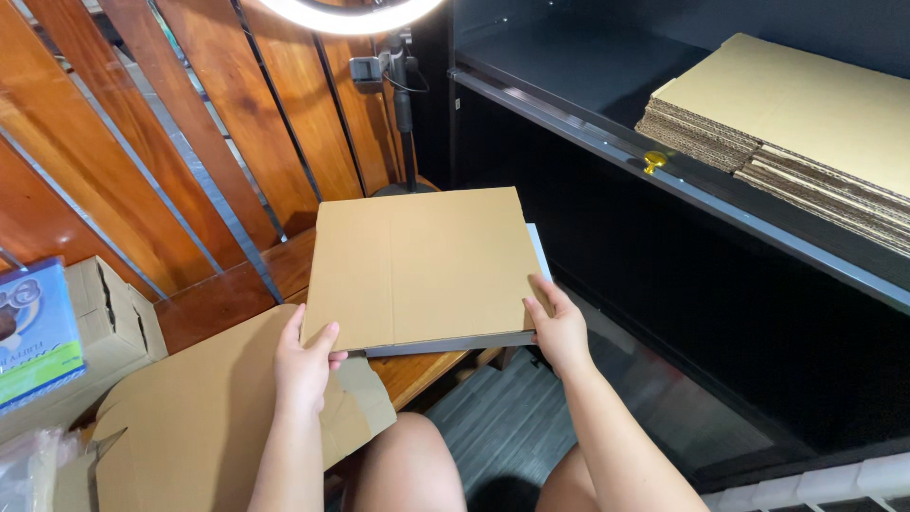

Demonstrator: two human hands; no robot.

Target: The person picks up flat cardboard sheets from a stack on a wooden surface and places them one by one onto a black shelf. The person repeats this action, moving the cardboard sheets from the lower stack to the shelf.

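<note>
Both hands pinch a flat carton [422, 265] at its near edge; left hand [303, 365] at one corner; right hand [559, 327] at the other.

The flat box [422, 265] is plain tan with a grey underside. The stack [796, 123] is tan too, its edges ribbed. The surface [227, 299] is reddish-brown wood; the slats [171, 133] match, with silver strips between. The shelf [588, 71] is black.

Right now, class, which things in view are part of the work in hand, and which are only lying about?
In hand:
left hand
right hand
flat cardboard sheet
grey board beneath it

Lying about:
stack of flat cardboard on the shelf
opened cardboard piece
small open box
ring light stand
</note>
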